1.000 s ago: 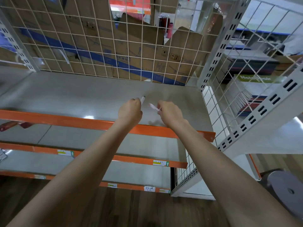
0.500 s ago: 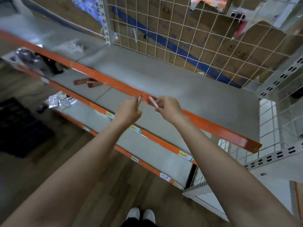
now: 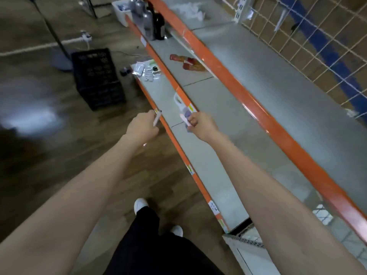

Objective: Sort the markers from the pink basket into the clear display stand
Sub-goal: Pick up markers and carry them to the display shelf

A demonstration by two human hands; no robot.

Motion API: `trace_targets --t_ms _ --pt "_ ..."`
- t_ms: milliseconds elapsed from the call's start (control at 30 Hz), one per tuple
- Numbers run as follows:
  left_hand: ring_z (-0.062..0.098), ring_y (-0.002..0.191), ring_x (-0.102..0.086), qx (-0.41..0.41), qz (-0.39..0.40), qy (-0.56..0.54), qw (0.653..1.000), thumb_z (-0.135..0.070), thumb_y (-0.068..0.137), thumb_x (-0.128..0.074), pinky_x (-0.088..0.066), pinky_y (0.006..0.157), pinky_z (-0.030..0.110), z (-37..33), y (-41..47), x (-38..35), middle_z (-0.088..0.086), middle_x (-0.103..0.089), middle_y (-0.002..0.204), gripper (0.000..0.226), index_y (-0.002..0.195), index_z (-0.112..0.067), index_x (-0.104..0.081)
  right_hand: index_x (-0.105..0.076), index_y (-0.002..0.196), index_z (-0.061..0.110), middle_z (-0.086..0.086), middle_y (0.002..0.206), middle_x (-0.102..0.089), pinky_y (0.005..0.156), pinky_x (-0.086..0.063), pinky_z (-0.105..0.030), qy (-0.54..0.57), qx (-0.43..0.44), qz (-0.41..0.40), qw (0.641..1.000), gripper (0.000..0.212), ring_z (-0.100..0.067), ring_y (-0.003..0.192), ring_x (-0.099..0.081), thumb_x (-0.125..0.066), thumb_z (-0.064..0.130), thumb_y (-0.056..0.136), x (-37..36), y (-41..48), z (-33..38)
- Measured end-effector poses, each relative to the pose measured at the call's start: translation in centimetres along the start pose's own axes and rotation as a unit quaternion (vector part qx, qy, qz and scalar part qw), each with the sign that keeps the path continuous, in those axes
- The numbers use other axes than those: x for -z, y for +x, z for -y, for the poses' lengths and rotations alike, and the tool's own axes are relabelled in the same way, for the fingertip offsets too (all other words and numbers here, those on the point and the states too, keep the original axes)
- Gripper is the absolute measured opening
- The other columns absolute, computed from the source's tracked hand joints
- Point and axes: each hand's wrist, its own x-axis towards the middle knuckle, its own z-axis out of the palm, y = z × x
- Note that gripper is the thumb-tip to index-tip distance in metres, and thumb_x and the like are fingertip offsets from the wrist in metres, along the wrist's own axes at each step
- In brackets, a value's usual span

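Observation:
My left hand point(image 3: 143, 128) is closed around a pale pink marker point(image 3: 156, 118) whose tip sticks up past my fingers. My right hand point(image 3: 200, 125) grips a second pale pink marker point(image 3: 184, 119) pointing to the left. Both hands hover over the front edge of the lower grey shelf point(image 3: 208, 155), about a hand's width apart. Neither the pink basket nor the clear display stand is in view.
Orange-edged shelves point(image 3: 258, 114) run diagonally, backed by a wire grid point(image 3: 309, 34). Red packets point(image 3: 188, 62) and dark bottles point(image 3: 153, 22) lie on the shelves further along. A black crate point(image 3: 97, 78) stands on the wooden floor at left. My feet point(image 3: 141, 205) are below.
The view has swung left and down along the shelves. My hands kept hold of the markers and moved slightly apart, now sitting over the lower shelf edge.

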Motion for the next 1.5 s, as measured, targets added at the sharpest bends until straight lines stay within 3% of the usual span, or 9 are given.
trace_targets --t_ms 167,300,500,633,933,1067,1300,1500 --pt "0.035 0.087 -0.058 0.091 -0.011 -0.027 0.995 -0.010 0.079 -0.053 -0.044 0.064 0.033 6.0 0.0 1.6 0.017 -0.060 0.099 0.026 0.105 -0.008 -0.053 -0.067 0.093 0.006 -0.002 0.074 -0.059 0.074 -0.043 -0.028 -0.029 0.054 0.047 0.997 0.014 -0.017 0.078 -0.054 -0.068 0.006 0.079 -4.7 3.7 4.3" --pt "0.029 0.078 -0.052 0.146 -0.039 -0.043 0.988 -0.011 0.080 -0.053 -0.042 0.064 0.033 11.4 0.0 4.2 0.013 -0.061 0.097 0.027 0.106 -0.010 -0.054 -0.067 0.096 0.011 0.007 0.068 -0.049 0.075 -0.044 -0.026 -0.050 0.076 0.082 0.992 0.015 -0.022 0.083 -0.058 -0.068 0.011 0.081 -7.8 6.9 9.0" --pt "0.036 0.090 -0.058 0.196 -0.095 -0.056 0.974 -0.011 0.081 -0.056 -0.039 0.065 0.032 20.4 0.0 8.9 0.016 -0.063 0.101 0.030 0.111 -0.008 -0.053 -0.066 0.102 0.015 -0.005 0.097 -0.066 0.079 -0.049 -0.030 -0.079 0.122 0.144 0.979 0.017 -0.023 0.092 -0.062 -0.067 0.015 0.085 -12.4 11.0 18.2" --pt "0.034 0.091 -0.061 0.240 -0.124 -0.070 0.960 -0.013 0.082 -0.058 -0.050 0.070 0.036 25.7 -0.8 11.9 0.013 -0.065 0.104 0.035 0.117 -0.011 -0.054 -0.066 0.103 0.015 -0.004 0.094 -0.068 0.076 -0.051 -0.031 -0.079 0.165 0.163 0.970 0.018 -0.022 0.087 -0.064 -0.065 0.016 0.085 -16.1 12.9 24.3" --pt "0.027 0.089 -0.062 0.337 -0.194 -0.107 0.915 -0.015 0.086 -0.062 -0.054 0.076 0.039 36.6 -3.8 17.4 0.010 -0.064 0.101 0.031 0.116 -0.012 -0.054 -0.067 0.102 0.014 -0.005 0.102 -0.068 0.082 -0.052 -0.036 -0.112 0.289 0.233 0.922 0.017 -0.022 0.094 -0.062 -0.066 0.017 0.085 -24.2 17.6 38.4" --pt "0.017 0.080 -0.055 0.377 -0.226 -0.119 0.890 -0.014 0.087 -0.063 -0.044 0.068 0.029 40.5 -4.0 18.9 0.008 -0.063 0.099 0.029 0.114 -0.011 -0.055 -0.067 0.099 0.016 -0.004 0.100 -0.067 0.078 -0.051 -0.034 -0.127 0.338 0.257 0.897 0.015 -0.022 0.092 -0.061 -0.068 0.018 0.083 -28.1 20.1 43.5" --pt "0.024 0.084 -0.061 0.489 -0.273 -0.141 0.817 -0.011 0.088 -0.060 -0.047 0.067 0.029 46.1 -2.8 22.1 0.010 -0.061 0.103 0.033 0.121 -0.011 -0.052 -0.066 0.098 0.016 -0.004 0.097 -0.066 0.067 -0.043 -0.027 -0.142 0.422 0.317 0.837 0.013 -0.019 0.085 -0.060 -0.067 0.017 0.085 -33.8 24.8 52.2" --pt "0.033 0.094 -0.062 0.565 -0.319 -0.150 0.746 -0.011 0.082 -0.059 -0.054 0.080 0.044 50.0 -4.2 24.0 0.015 -0.064 0.107 0.034 0.116 -0.011 -0.054 -0.064 0.098 0.015 -0.003 0.094 -0.064 0.070 -0.050 -0.028 -0.158 0.507 0.358 0.769 0.011 -0.016 0.082 -0.059 -0.066 0.018 0.087 -38.0 26.6 59.1"
